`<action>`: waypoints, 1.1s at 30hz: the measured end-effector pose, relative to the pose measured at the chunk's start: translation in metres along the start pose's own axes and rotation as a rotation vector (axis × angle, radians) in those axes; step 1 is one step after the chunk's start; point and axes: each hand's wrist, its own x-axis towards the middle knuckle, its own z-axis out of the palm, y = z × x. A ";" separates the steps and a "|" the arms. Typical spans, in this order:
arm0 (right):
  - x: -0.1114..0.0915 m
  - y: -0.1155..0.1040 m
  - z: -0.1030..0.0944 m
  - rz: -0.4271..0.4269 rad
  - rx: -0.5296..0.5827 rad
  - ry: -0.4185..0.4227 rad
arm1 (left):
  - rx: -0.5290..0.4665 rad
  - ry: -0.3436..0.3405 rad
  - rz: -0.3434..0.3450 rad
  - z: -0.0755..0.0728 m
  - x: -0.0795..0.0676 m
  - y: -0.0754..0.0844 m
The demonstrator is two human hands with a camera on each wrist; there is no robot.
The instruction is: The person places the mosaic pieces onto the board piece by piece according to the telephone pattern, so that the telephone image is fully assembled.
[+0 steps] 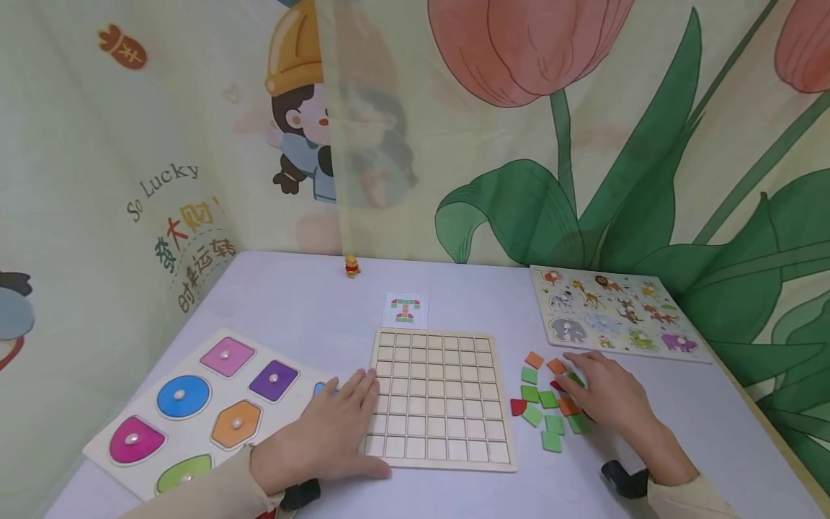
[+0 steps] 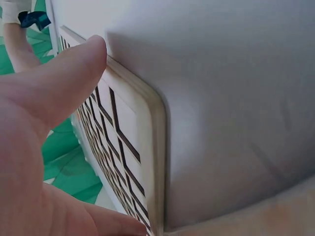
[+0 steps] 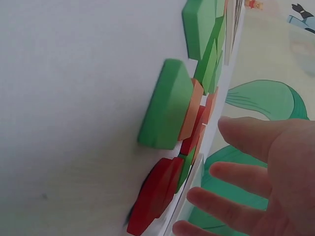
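A wooden grid board [image 1: 441, 400] lies flat in the middle of the table, its squares bare. My left hand [image 1: 333, 425] rests along the board's left edge with fingers stretched out, and its thumb [image 2: 74, 73] is at the near edge. Right of the board is a loose cluster of small tiles: green [image 1: 552, 424], orange [image 1: 534, 360] and red [image 1: 518, 407]. Over the right side of that cluster hovers my right hand [image 1: 612, 396], thumb and fingers spread with nothing between them. It partly hides some tiles; a green tile [image 3: 167, 105] and red tiles [image 3: 155, 194] show beside it.
A small pattern card [image 1: 406, 311] lies behind the board. At left is a knobbed shape puzzle [image 1: 194, 404], partly under my left forearm. An animal puzzle [image 1: 612, 313] sits at the back right, and a tiny bear figure [image 1: 351, 266] stands at the rear edge.
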 end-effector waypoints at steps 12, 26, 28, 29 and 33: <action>0.008 -0.001 0.000 -0.021 -0.005 -0.009 | 0.006 -0.025 -0.031 0.000 0.005 -0.002; 0.012 -0.007 -0.003 -0.033 -0.023 -0.041 | 0.003 -0.034 -0.035 -0.002 0.005 0.000; 0.011 -0.009 -0.003 -0.040 -0.018 -0.024 | 0.003 -0.036 -0.034 -0.002 0.006 0.000; 0.011 -0.010 -0.002 -0.050 -0.011 -0.009 | 0.003 -0.037 -0.034 -0.001 0.006 0.000; 0.009 -0.018 0.000 -0.110 0.009 0.060 | 0.007 -0.038 -0.033 -0.001 0.006 0.000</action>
